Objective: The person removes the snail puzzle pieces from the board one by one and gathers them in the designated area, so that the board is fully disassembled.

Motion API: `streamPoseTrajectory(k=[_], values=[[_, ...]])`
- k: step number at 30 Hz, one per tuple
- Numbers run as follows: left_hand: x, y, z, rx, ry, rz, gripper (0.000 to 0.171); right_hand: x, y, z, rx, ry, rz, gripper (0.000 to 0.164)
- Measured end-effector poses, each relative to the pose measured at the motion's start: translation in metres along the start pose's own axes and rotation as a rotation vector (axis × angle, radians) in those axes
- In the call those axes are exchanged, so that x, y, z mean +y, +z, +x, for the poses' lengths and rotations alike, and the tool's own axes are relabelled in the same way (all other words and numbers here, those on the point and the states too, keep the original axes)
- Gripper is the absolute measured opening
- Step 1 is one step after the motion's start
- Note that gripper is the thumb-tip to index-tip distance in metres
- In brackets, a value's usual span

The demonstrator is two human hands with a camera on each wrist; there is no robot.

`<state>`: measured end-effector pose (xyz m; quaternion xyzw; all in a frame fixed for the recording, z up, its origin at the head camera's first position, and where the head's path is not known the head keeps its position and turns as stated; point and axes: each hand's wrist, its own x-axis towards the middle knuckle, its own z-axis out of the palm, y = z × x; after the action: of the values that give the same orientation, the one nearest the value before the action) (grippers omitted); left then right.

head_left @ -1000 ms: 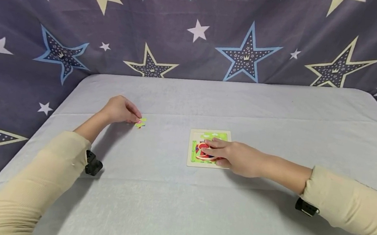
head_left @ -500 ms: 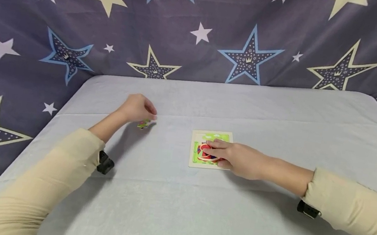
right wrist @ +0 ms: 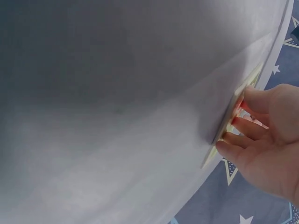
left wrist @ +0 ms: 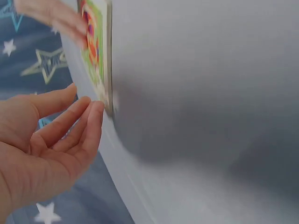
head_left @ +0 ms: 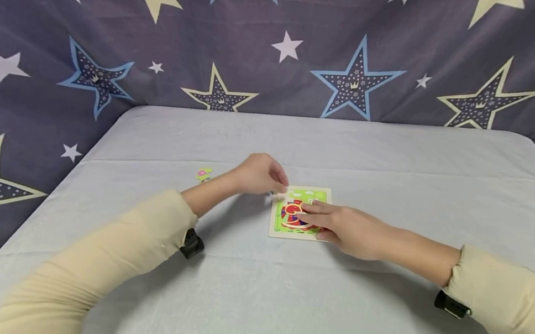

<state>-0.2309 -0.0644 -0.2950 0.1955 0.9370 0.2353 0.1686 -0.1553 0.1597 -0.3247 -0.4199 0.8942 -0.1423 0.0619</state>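
A square wooden puzzle board [head_left: 296, 237] with a pale frame and a green, red and purple picture lies on the cloth-covered table. My left hand [head_left: 263, 173] is over its far left corner, thumb and fingertips close together in a pinch. A small pale puzzle piece [head_left: 279, 196] shows, blurred, under those fingertips, and its print cannot be read. My right hand [head_left: 352, 232] rests on the board's right side with fingers stretched across the picture, covering part of it. In the right wrist view, fingertips [right wrist: 225, 148] touch the board along its edge.
Loose green and pink puzzle pieces [head_left: 203, 174] lie left of the board, partly hidden by the left forearm. A dark curtain [head_left: 263, 38] with stars hangs behind the table [head_left: 399, 155]. A black wrist device [head_left: 192, 244] hangs below the left sleeve.
My left hand has left the loose pieces and moved right to the board's far left corner. My right hand stays on the board, its fingers shifted slightly right.
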Motion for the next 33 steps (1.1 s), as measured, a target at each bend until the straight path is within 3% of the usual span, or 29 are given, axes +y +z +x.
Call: streamPoseTrajectory(k=[4,7,15,19,33], values=[[0.011,0.009,0.001,-0.031,0.039,0.024,0.017,0.001,-0.001,-0.001,-0.005,-0.025,0.008,0.048],[0.015,0.012,0.002,-0.034,0.031,0.016,0.016,0.001,-0.004,-0.001,-0.013,-0.033,0.014,0.048],[0.017,0.013,0.004,-0.049,-0.126,-0.134,0.024,0.002,-0.005,-0.001,-0.013,-0.050,0.021,0.047],[0.018,0.014,0.004,-0.048,-0.151,-0.167,0.025,0.003,-0.004,0.000,-0.008,-0.061,0.016,0.046],[0.021,0.026,0.008,0.101,-0.097,-0.201,0.015,0.004,-0.004,0.000,-0.004,-0.069,0.026,0.046]])
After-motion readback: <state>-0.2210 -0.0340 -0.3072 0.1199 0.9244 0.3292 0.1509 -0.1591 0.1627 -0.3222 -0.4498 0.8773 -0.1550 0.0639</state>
